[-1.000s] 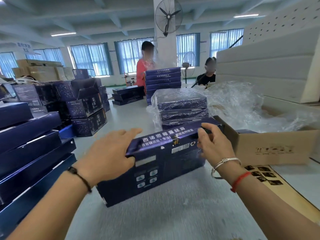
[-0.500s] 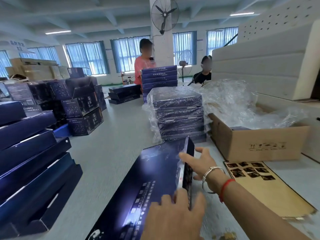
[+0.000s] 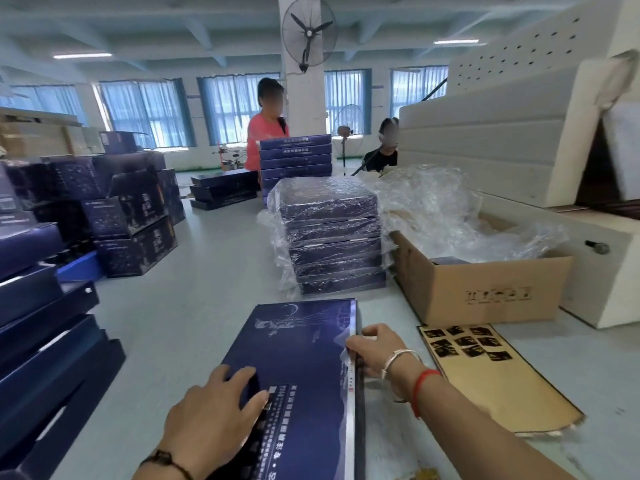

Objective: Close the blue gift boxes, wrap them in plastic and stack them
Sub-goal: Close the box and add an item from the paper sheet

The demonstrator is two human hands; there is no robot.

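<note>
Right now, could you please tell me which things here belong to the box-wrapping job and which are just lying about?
Job:
flat dark blue gift box under both hands
plastic-wrapped stack of blue boxes
crumpled clear plastic film

Lying about:
brown cardboard carton
tan printed cardboard sheet
wall-mounted fan

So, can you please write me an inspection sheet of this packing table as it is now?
Surface: pale grey table, long, shared with other workers.
Job's things: blue gift box lies flat and closed in front; wrapped stack behind it, in plastic.
Clutter: cardboard carton with loose plastic film; brown printed sheet; unwrapped blue boxes piled at left.
Hands: left hand rests flat on the lid; right hand holds the box's right edge, a bit of clear film at the fingertips.
Cables: nothing seen.
Surroundings: two people at the far end, wall fan, white machine at right.
</note>
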